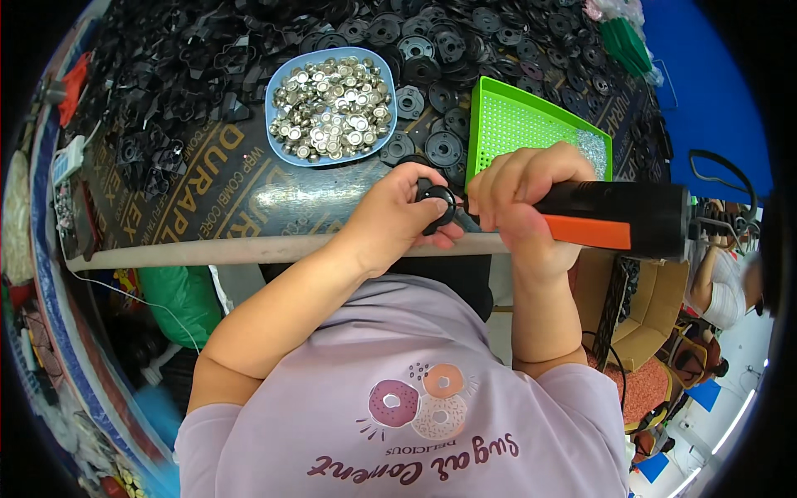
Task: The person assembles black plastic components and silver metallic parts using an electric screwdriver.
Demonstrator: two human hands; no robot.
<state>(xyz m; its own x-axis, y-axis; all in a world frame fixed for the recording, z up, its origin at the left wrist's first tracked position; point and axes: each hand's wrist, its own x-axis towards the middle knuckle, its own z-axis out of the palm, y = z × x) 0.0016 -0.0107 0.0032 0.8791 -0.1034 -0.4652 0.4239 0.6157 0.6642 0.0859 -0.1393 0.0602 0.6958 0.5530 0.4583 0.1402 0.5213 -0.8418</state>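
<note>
Left hand: your left hand (386,214) has its thumb and fingers closed around a small, glossy black, round part (441,199).
Part position: ahead of your chest, near the pale table edge (216,251); your fingers cover much of it, so its full shape cannot be made out.
Right hand: your right hand (531,187) is wrapped tightly around a black-and-orange, cylindrical power tool (618,203), at 3 o'clock from the part.
Tool tip: largely covered by your fingers; contact with the part cannot be confirmed.
Bowl: light-blue, rounded-square plastic bowl (271,108) of silver metal discs (336,112), between 10 and 11 o'clock.
Tray: bright-green, perforated plastic tray (515,116), between 1 and 2 o'clock; your right hand hides its near side. Its small silvery pieces (593,148) are too fine to identify.
Pile: black, round discs (417,47), 12 o'clock, cut off at the upper rim.
</note>
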